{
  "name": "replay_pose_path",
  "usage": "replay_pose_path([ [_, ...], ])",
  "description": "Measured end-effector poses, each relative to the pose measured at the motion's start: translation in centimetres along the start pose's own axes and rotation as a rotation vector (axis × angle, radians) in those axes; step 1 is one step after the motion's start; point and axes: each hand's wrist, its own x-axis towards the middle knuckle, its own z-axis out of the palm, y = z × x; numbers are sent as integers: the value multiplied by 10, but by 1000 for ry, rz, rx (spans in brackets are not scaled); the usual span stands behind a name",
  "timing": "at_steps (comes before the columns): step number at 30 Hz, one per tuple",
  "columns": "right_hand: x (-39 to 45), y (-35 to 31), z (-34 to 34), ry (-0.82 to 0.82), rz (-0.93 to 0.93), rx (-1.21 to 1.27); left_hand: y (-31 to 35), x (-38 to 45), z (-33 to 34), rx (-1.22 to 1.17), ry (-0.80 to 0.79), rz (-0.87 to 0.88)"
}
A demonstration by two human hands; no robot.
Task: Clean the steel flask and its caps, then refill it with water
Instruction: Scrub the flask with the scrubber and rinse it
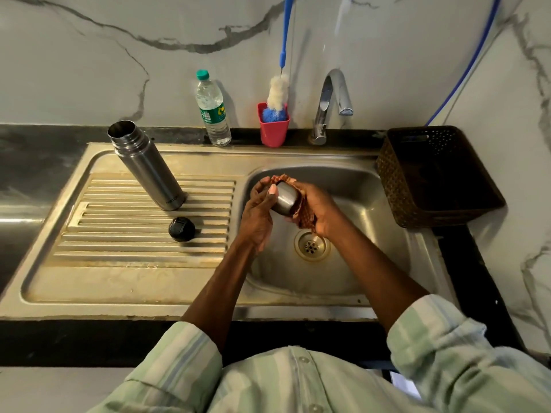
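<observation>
While the open steel flask (146, 166) stands upright on the ribbed draining board (143, 234) of the steel sink (351, 263), both hands work over the basin. The left hand (259, 210) curls around a steel cup cap (284, 199), thumb pressed on its side, holding it steady. The right hand (316, 208) grips a brown checked cloth (301, 213) wrapped against the cap, seemingly to wipe it; holding it over the basin probably lets drips fall towards the drain (311, 245). A black inner cap (182, 229) rests on the board near the flask, likely awaiting its turn. A plastic water bottle (212, 110), a bottle brush (277, 95) in a red holder (272, 131) and the tap (331, 102) stand behind
</observation>
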Motion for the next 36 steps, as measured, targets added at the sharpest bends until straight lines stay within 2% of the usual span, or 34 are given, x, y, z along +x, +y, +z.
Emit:
replay_pose_path([
  [1,-1,-2,-3,-70,81,94,1,2,-1,-14,-17,0],
  [2,-3,0,-2,-72,58,124,4,5,-2,-16,-18,3],
  [4,-1,11,7,89,-222,-67,5,9,-6,-4,-6,17],
  [6,5,22,12,210,-547,-404,7,9,-7,-6,-26,25],
  [7,9,26,14,220,-596,-471,8,8,-5,-14,-53,26],
  [8,13,25,12,173,-543,-401,10,7,-3,-13,-75,33],
  [9,12,19,8,66,-384,-194,11,6,-2,-23,-93,46],
  [11,3,9,-1,-267,39,350,17,4,-1,-6,-116,48],
  [12,-2,8,-4,-360,146,537,20,5,-1,57,-118,41],
  [14,-5,10,-3,-353,148,671,27,6,-1,201,-114,28],
  [16,-3,11,-1,-201,-24,573,35,8,-6,244,-135,-9],
  [17,-4,10,-1,-101,-170,393,37,11,-9,231,-145,-20],
  [19,-3,8,-7,66,-507,-177,39,14,-11,184,-185,-90],
  [21,-2,9,-14,138,-736,-666,39,13,-4,174,-211,-148],
  [22,0,9,-14,138,-787,-764,36,12,0,166,-210,-155],
  [23,-2,8,-11,125,-799,-789,32,10,4,139,-204,-152],
  [25,-3,1,-7,55,-692,-612,24,9,7,61,-175,-110],
  [29,-3,-15,-14,-244,-100,41,21,11,1,-31,-151,-10],
  [30,-6,-16,-13,-263,-55,108,22,11,1,-25,-130,-19],
  [31,-7,-14,-11,-216,-121,46,21,12,-1,-14,-111,-29],
  [34,-1,-4,-4,47,-627,-575,17,12,-7,3,-99,-24],
  [35,-1,-4,-1,60,-735,-702,17,11,-9,-11,-103,-26],
  [36,3,-2,-1,30,-764,-722,18,10,-10,-14,-112,-24],
])
